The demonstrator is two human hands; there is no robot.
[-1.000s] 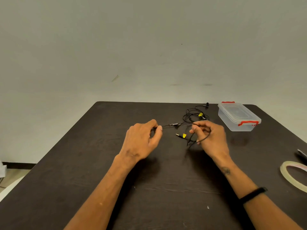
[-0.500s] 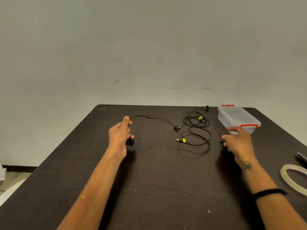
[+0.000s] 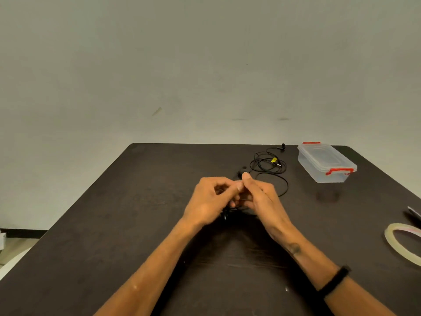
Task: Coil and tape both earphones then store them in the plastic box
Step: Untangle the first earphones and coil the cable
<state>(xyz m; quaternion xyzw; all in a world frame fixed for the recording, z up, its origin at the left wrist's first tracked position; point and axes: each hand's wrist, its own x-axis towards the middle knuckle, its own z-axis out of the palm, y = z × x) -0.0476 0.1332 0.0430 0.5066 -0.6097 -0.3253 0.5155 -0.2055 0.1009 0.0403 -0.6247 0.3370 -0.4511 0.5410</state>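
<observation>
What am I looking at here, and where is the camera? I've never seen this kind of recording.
There is no machine here: a person wears a camera on the head, looking down at their own two bare hands. On the dark table the left hand and right hand meet, curled around a black earphone cable they are gathering. A second earphone lies tangled farther back. To the right stands a closed clear plastic box with red clips, and a tape roll lies at the right edge.
</observation>
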